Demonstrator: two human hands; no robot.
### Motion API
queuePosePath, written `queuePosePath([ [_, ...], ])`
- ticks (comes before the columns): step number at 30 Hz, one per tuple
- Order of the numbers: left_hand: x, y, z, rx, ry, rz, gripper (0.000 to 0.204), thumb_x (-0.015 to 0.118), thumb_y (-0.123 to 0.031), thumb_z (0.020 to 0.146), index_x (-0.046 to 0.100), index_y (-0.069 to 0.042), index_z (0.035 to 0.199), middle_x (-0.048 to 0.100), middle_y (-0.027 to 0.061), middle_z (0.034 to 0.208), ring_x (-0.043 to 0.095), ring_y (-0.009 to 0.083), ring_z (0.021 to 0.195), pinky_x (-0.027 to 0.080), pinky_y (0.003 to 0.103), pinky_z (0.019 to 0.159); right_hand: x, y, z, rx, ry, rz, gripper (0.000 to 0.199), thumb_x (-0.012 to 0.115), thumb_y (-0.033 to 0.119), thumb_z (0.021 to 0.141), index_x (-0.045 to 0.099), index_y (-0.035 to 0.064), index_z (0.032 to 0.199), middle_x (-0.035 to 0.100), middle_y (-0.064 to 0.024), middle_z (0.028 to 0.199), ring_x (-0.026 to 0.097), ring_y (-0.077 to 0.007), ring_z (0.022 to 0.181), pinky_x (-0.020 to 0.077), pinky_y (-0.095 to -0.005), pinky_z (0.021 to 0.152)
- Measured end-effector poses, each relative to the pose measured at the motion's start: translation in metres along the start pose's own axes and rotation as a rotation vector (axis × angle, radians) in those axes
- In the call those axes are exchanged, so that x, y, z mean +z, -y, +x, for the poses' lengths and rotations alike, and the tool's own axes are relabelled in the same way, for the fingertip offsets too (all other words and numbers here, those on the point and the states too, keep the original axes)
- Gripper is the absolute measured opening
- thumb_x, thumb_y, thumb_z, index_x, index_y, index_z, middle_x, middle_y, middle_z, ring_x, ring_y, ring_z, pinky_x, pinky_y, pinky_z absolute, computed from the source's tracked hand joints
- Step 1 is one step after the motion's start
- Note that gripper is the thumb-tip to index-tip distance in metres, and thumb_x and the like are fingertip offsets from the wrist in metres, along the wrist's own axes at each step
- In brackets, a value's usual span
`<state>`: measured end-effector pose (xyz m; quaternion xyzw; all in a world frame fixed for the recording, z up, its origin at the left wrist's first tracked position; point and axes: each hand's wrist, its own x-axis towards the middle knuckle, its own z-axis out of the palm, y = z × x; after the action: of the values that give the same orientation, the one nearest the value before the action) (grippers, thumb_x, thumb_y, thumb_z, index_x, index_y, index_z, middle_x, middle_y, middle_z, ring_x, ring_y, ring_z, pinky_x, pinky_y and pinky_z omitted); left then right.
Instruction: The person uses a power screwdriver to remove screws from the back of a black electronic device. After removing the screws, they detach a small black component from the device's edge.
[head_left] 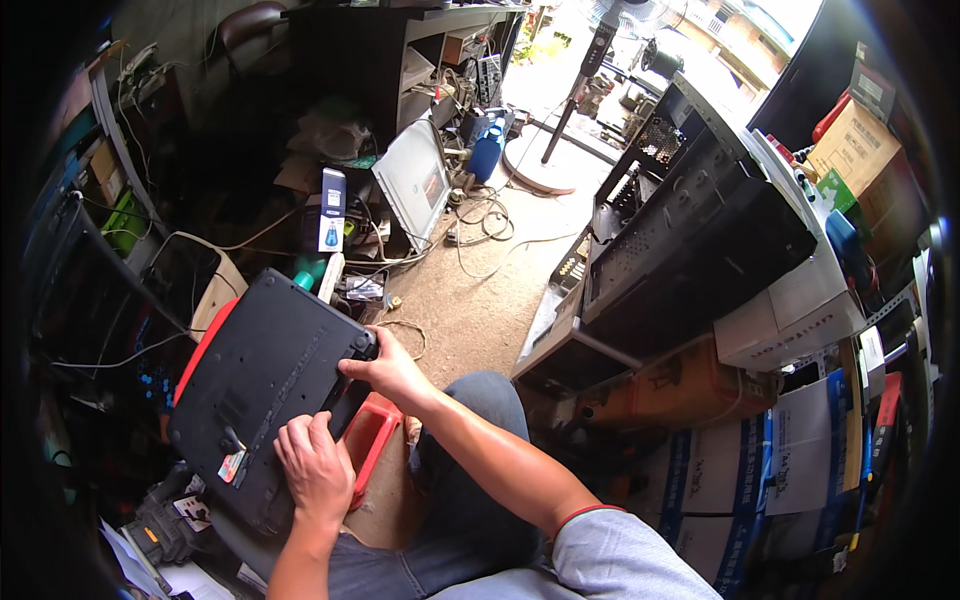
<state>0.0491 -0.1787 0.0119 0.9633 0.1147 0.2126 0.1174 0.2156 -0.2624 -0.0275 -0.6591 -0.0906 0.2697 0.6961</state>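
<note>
"Since the black laptop (pixel 255 385) is underside-up, what's carrying it?"

"Left of centre, it's apparently over a red plastic stool (pixel 204 345), which probably takes most of its weight."

"Right hand (pixel 395 372)?"

"Clamped on the laptop's right-hand corner: thumb over the underside, other fingers mostly out of sight. Likely steadying it."

"Left hand (pixel 318 470)?"

"Same side, lower down. Fingers bent, close together, touching the casing; can't tell if they grip. Looks like a second brace, off to the right of the sticker (pixel 232 466)."
</note>
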Motion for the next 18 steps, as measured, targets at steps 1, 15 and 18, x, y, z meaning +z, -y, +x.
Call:
queuePosePath([
  [1,0.0,0.0,0.0,0.008,0.006,-0.003,0.041,0.07,-0.004,0.072,0.054,-0.003,0.11,0.05,0.0137,0.103,0.05,0.0318,0.098,0.039,0.043,0.087,-0.001,-0.001,-0.002,0.019,0.023,0.048,0.062,0.077,0.013,0.08,0.041,-0.0055,0.127,0.06,-0.0102,0.103,0.061,-0.0156,0.086,0.0531,-0.0288,0.073],
  [15,-0.018,-0.028,-0.007,0.096,-0.02,-0.152,0.042,0.071,-0.008,0.072,0.055,-0.002,0.11,0.052,0.0134,0.098,0.053,0.0324,0.09,0.043,0.044,0.079,-0.007,0.017,-0.089,0.138,0.113,0.274,0.025,0.067,0.03,0.089,0.063,0.0068,0.097,0.062,-0.0002,0.075,0.056,-0.0067,0.058,0.0478,-0.0223,0.048],
  [18,-0.038,-0.029,-0.008,0.083,0.13,-0.306,0.04,0.074,-0.014,0.074,0.056,-0.002,0.107,0.056,0.0161,0.098,0.055,0.0356,0.091,0.045,0.044,0.077,-0.033,0.026,-0.114,0.034,0.071,0.215,0.021,0.07,0.023,0.088,0.063,0.0033,0.095,0.063,-0.0017,0.082,0.06,-0.0072,0.066,0.0526,-0.0229,0.057],
])
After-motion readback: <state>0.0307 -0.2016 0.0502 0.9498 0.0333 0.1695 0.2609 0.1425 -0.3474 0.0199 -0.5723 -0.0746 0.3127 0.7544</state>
